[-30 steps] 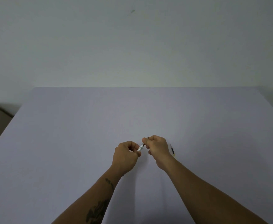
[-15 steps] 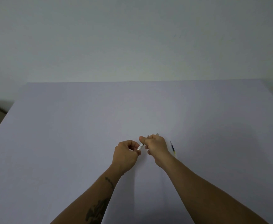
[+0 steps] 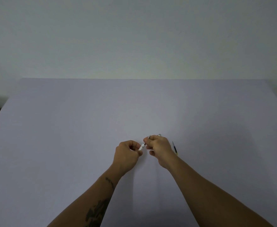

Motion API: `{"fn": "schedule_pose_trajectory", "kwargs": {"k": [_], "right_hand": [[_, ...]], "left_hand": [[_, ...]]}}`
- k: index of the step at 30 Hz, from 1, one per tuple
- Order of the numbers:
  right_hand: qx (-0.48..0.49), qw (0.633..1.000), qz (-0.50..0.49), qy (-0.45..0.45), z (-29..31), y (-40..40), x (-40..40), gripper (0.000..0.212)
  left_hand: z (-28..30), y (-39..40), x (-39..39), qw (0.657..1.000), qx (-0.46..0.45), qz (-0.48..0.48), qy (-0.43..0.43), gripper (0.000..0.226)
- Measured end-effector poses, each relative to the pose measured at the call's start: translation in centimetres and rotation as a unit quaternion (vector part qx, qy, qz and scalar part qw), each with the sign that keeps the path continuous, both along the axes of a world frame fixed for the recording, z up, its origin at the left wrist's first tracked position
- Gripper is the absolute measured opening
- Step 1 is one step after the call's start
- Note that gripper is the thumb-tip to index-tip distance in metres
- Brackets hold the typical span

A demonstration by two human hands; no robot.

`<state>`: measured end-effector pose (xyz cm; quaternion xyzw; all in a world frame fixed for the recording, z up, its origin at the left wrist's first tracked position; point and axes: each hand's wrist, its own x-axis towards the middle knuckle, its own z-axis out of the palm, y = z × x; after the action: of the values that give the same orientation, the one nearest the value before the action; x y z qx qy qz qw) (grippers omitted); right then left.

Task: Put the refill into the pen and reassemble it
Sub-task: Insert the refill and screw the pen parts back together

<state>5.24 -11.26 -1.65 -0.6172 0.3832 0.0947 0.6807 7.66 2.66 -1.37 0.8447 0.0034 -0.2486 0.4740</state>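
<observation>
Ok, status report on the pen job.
Left hand and right hand both pinching the pen. Refill lying on table, right of hands. Nothing blocking.

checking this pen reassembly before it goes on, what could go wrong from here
1. The left hand and right hand pinch the clear pen piece only at their fingertips, above the table; a slip could drop it.
2. The refill lies loose on the table just beside the right wrist, so a wrist movement could knock it and set it rolling.
</observation>
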Motion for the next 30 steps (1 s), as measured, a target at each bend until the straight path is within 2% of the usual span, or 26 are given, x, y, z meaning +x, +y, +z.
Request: {"fn": "schedule_pose_trajectory", "kwargs": {"k": [4, 8, 11, 14, 18, 24, 27, 30], "right_hand": [[-0.062, 0.998, 0.007, 0.001, -0.2, 0.3, 0.4, 0.020], [-0.149, 0.987, 0.057, -0.011, -0.1, -1.5, 0.5, 0.006], [-0.275, 0.960, 0.046, 0.034, -0.8, -3.7, 0.4, 0.012], [-0.351, 0.927, 0.098, 0.089, -1.7, -5.1, 0.8, 0.016], [-0.384, 0.902, 0.164, 0.109, -2.6, -4.4, 1.7, 0.017], [-0.441, 0.871, 0.185, 0.115, -3.2, -2.1, 1.9, 0.028], [-0.412, 0.887, 0.179, 0.109, -2.7, -1.7, 1.7, 0.017], [-0.345, 0.922, 0.146, 0.099, -1.7, -1.3, 1.5, 0.033]], "left_hand": [[-0.4, -0.3, -0.2, 1.000, 0.025, 0.008, -0.015, 0.014], [-0.4, -0.3, 0.1, 1.000, 0.020, 0.010, 0.012, 0.013], [-0.4, 0.3, 0.2, 0.997, -0.014, 0.041, 0.062, 0.009], [-0.4, 1.1, 0.1, 0.993, -0.046, 0.049, 0.095, 0.011], [0.1, 2.0, -0.4, 0.989, -0.067, 0.048, 0.122, 0.016], [0.3, 3.3, -0.8, 0.983, -0.094, 0.061, 0.145, 0.020], [0.3, 3.9, -1.0, 0.982, -0.100, 0.063, 0.144, 0.020], [0.3, 4.3, -1.1, 0.983, -0.105, 0.061, 0.141, 0.021]]}}
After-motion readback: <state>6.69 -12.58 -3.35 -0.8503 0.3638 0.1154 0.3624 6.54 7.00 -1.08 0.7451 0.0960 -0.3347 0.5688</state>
